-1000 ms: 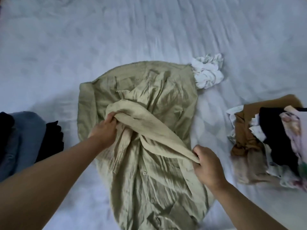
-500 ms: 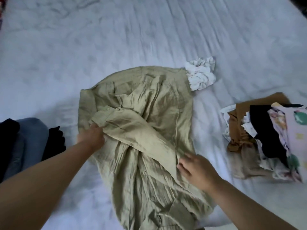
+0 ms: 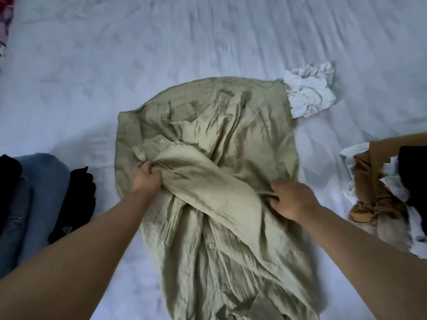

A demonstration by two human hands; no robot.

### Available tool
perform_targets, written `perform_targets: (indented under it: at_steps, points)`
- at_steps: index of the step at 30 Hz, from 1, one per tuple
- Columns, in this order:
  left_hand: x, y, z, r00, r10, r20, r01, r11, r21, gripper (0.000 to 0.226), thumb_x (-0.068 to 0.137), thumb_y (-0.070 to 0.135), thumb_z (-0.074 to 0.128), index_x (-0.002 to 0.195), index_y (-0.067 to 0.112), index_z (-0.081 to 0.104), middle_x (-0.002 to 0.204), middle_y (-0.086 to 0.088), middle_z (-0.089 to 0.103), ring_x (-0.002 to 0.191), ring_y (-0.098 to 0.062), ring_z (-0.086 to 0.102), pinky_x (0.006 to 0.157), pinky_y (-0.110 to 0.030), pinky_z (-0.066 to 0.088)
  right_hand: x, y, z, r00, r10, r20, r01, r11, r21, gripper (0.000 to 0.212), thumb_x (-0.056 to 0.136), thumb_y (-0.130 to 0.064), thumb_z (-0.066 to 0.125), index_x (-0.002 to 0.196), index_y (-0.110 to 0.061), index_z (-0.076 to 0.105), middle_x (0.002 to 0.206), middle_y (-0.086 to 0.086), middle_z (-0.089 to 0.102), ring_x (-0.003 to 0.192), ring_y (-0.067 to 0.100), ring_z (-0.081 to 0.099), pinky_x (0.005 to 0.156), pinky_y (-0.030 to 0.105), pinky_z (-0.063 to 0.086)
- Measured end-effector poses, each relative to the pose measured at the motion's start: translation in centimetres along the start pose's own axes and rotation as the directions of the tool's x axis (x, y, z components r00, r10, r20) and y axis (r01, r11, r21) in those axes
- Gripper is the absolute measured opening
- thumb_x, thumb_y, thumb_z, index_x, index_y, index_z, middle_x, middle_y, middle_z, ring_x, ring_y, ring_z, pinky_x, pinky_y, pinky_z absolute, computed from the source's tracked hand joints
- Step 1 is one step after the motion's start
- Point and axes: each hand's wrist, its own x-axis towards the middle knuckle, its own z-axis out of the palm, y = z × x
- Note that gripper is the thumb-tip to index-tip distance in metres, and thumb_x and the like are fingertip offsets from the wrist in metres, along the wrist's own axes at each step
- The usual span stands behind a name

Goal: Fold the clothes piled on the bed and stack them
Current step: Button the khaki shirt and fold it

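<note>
Across the middle of the bed lies the green shirt, its sleeve pinched at the cuff by the left hand and near the shoulder by the right hand; loose, crumpled cloth could bunch under the fold.

Olive shirt spread buttons-up on a pale bed, centre frame, one sleeve folded diagonally across the front. Left hand gripping the sleeve near the cuff, left of centre; right hand pinching cloth at the sleeve's lower end, right of centre. Crumpled white garment touching the shirt's upper right corner. Folded stack of blue denim and black items at left edge. Loose pile at right edge: brown, black, white pieces tangled together. Patterned fabric barely showing in the upper left corner.
</note>
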Motion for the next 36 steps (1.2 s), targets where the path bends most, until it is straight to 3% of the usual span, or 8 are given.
perform_targets:
  at_steps: [5, 11, 16, 21, 24, 30, 33, 36]
  points:
    - [0.1, 0.1, 0.0, 0.993, 0.082, -0.082, -0.075, 0.993, 0.092, 0.057, 0.095, 0.018, 0.047, 0.148, 0.012, 0.029, 0.155, -0.007, 0.013, 0.137, -0.028, 0.027, 0.115, -0.034, 0.022, -1.1, 4.2, -0.5, 0.928, 0.361, -0.098, -0.358, 0.933, 0.047, 0.029, 0.091, -0.025, 0.048, 0.114, -0.009, 0.054, 0.120, 0.011, 0.056, 0.105, 0.031, 0.059, 0.078, 0.031, 0.043]
    - [-2.9, 0.7, 0.9, 0.990, 0.138, -0.036, -0.123, 0.953, 0.276, 0.068, 0.092, 0.037, 0.056, 0.150, 0.026, 0.023, 0.159, -0.006, -0.009, 0.145, -0.029, 0.010, 0.115, -0.036, 0.014, -2.4, 1.9, 0.9, 0.854, -0.016, -0.520, -0.019, 0.998, -0.061, 0.040, 0.069, -0.025, 0.056, 0.103, -0.004, 0.060, 0.102, 0.022, 0.058, 0.086, 0.040, 0.058, 0.069, 0.043, 0.047]
    - [-8.3, -3.9, 3.9, 0.875, 0.418, 0.242, -0.466, 0.597, 0.653, 0.077, 0.089, 0.063, 0.033, 0.150, 0.031, -0.001, 0.157, -0.005, -0.019, 0.144, -0.023, -0.016, 0.117, -0.043, -0.001, -6.3, 2.9, 7.6, 0.814, -0.506, -0.284, 0.452, 0.860, -0.235, 0.056, 0.074, -0.042, 0.049, 0.128, -0.024, 0.051, 0.140, 0.008, 0.049, 0.128, 0.029, 0.039, 0.102, 0.041, 0.031]
    - [-13.5, -11.5, 5.2, 0.658, 0.540, 0.524, -0.728, 0.278, 0.627, 0.069, 0.080, 0.053, 0.042, 0.143, 0.025, 0.033, 0.152, -0.011, 0.031, 0.139, -0.032, 0.029, 0.110, -0.046, 0.020, -10.4, 6.2, 9.9, 0.942, -0.194, -0.273, 0.159, 0.976, -0.147, 0.049, 0.049, -0.005, 0.065, 0.097, -0.010, 0.068, 0.109, 0.018, 0.065, 0.094, 0.040, 0.064, 0.070, 0.050, 0.054]
    - [-15.2, -13.5, 4.6, 0.670, 0.562, 0.486, -0.718, 0.321, 0.618, 0.068, 0.076, 0.050, 0.043, 0.138, 0.022, 0.037, 0.149, -0.011, 0.036, 0.135, -0.031, 0.031, 0.110, -0.041, 0.014, -11.7, 5.7, 9.0, 0.879, -0.188, -0.438, 0.158, 0.982, -0.105, 0.021, 0.068, -0.016, 0.049, 0.080, -0.007, 0.064, 0.083, 0.013, 0.060, 0.069, 0.035, 0.061, 0.060, 0.041, 0.050]
    - [-18.8, -16.2, 3.7, 0.758, 0.564, 0.327, -0.611, 0.438, 0.659, 0.076, 0.078, 0.050, 0.040, 0.146, 0.019, 0.027, 0.159, -0.009, 0.011, 0.146, -0.026, 0.008, 0.114, -0.044, 0.008, -12.8, 2.4, 10.5, 0.829, -0.309, -0.467, 0.239, 0.949, -0.204, 0.071, 0.066, -0.065, 0.052, 0.107, -0.007, 0.060, 0.091, 0.010, 0.061, 0.079, 0.031, 0.057, 0.070, 0.038, 0.035]
    - [-20.9, -17.6, 4.0, 0.882, 0.453, 0.125, -0.411, 0.614, 0.674, 0.076, 0.087, 0.065, 0.027, 0.150, 0.024, 0.016, 0.155, -0.015, 0.020, 0.143, -0.030, 0.017, 0.109, -0.050, 0.020, -13.0, 1.4, 12.0, 0.837, -0.290, -0.464, 0.169, 0.944, -0.285, 0.063, 0.070, -0.048, 0.040, 0.116, -0.006, 0.050, 0.087, 0.012, 0.061, 0.073, 0.030, 0.056, 0.066, 0.037, 0.037]
    - [-23.2, -17.4, 4.0, 0.989, 0.104, -0.102, -0.043, 0.878, 0.478, 0.077, 0.085, 0.050, 0.056, 0.149, 0.025, 0.021, 0.143, -0.013, 0.035, 0.117, -0.038, 0.046, 0.088, -0.049, 0.044, -13.0, 2.0, 12.2, 0.818, -0.210, -0.535, 0.086, 0.965, -0.246, 0.042, 0.073, -0.014, 0.043, 0.108, -0.003, 0.063, 0.060, 0.011, 0.059, 0.049, 0.026, 0.056, 0.053, 0.034, 0.043]
